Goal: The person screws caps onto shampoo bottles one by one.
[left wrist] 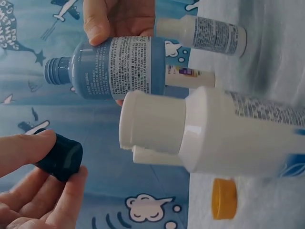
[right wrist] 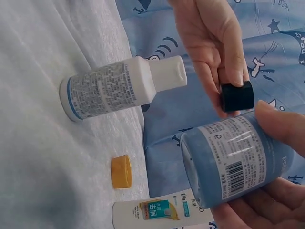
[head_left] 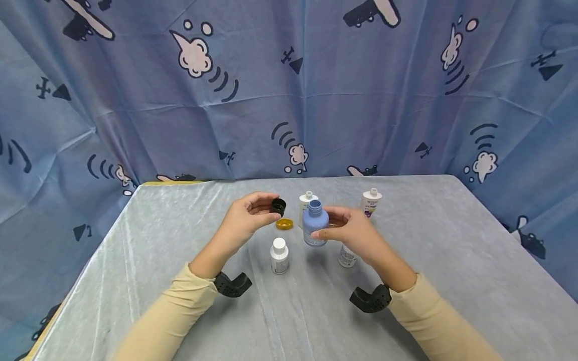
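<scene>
My left hand [head_left: 246, 218] pinches a black screw cap [head_left: 278, 206] between thumb and fingers, its hollow side visible in the head view. To its right, my right hand [head_left: 354, 231] grips a blue bottle [head_left: 315, 228] by its side. That bottle is upright above the table, its threaded neck [left wrist: 57, 70] bare; a printed label with a barcode [right wrist: 235, 177] shows in the right wrist view. Cap and bottle are apart. Below and between the hands stands a white bottle [head_left: 280, 258] with its white cap on. A yellow cap [head_left: 284, 224] lies on the table beyond it.
Behind the blue bottle stands an uncapped white bottle [head_left: 308, 196]. Another uncapped white bottle [head_left: 372, 199] is behind my right hand, and a third white bottle [head_left: 347, 257] is partly hidden under it. A grey cloth covers the table [head_left: 158, 235]; a blue patterned curtain [head_left: 253, 110] hangs behind.
</scene>
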Motion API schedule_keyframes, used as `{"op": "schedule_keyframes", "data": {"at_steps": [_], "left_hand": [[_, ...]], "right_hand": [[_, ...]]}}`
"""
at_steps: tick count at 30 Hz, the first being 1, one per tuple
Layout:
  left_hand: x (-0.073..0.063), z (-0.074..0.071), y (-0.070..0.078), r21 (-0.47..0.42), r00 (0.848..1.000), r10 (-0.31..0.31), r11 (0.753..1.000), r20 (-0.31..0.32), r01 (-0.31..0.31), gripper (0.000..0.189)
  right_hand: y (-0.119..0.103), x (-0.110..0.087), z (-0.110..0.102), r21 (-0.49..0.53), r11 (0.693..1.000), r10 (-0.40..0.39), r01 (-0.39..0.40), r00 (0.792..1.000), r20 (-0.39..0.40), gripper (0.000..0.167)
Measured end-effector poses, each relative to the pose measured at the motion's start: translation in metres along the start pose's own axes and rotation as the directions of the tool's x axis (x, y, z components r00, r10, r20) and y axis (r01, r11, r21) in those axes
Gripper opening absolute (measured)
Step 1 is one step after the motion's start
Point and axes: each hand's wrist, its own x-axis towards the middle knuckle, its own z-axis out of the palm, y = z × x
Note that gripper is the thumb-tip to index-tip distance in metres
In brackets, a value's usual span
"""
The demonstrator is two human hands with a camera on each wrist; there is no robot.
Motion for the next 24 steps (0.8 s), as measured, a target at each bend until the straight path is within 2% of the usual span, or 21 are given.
{"op": "schedule_keyframes", "data": {"at_steps": [5, 9, 24], "left_hand": [[0.0, 0.005, 0.0, -0.025, 1.0, -0.002, 1.0, -0.003, 0.002, 0.042], [0.0, 0.007, 0.001, -0.048, 1.0, 0.011, 0.999, 0.018, -0.01, 0.041], [-0.001, 0.007, -0.001, -0.039, 0.997, 0.034, 0.999, 0.064, -0.032, 0.04]], "right_hand": [[0.0, -0.006, 0.004, 0.013, 1.0, 0.004, -0.004, 1.0, 0.001, 0.064], [0.001, -0.009, 0.006, 0.009, 1.0, -0.008, 0.008, 1.0, -0.004, 0.064], [0.014, -0.009, 0.012, -0.03, 0.996, -0.082, 0.081, 0.996, -0.034, 0.061]]}}
